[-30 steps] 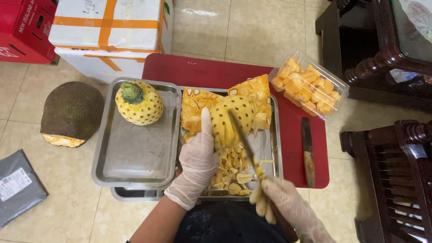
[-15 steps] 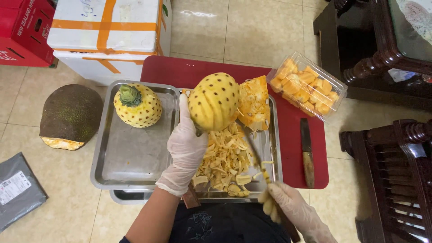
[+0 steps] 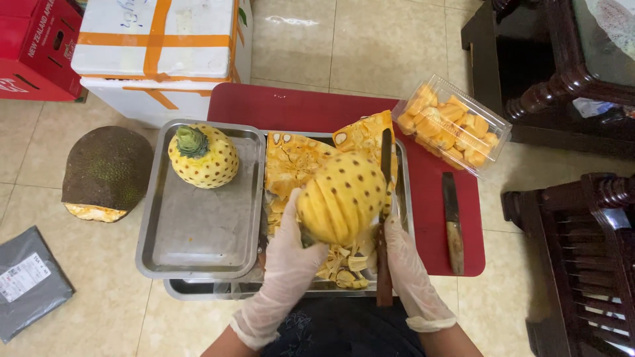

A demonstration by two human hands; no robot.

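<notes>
We hold a peeled yellow pineapple with spiral grooves (image 3: pixel 344 197) in our left hand (image 3: pixel 291 261), which wears a thin translucent glove; the fingers are wrapped under the fruit's lower end, gripping it and lifting it clear above the rear steel tray filled with pineapple peelings (image 3: pixel 402 192). Our right hand (image 3: pixel 405 259), gloved the same way, is closed firmly around the dark wooden handle of a long-bladed knife (image 3: pixel 385 198); the blade points away from us and lies against the right flank of the pineapple. The trimmings (image 3: pixel 294 162) are heaped in that tray beneath and behind the fruit. A second shallow steel tray (image 3: pixel 198 231) lies just beside it on the left and carries a peeled whole pineapple with a green crown stub (image 3: pixel 202 156). Both trays rest on a low red table (image 3: pixel 291 106). On the table's right part lie a second knife with a wooden handle (image 3: pixel 452 221) and a clear plastic box of cut yellow fruit pieces (image 3: pixel 452 125). On the tiled floor to the left sits a cut brown-green jackfruit (image 3: pixel 106 173).
</notes>
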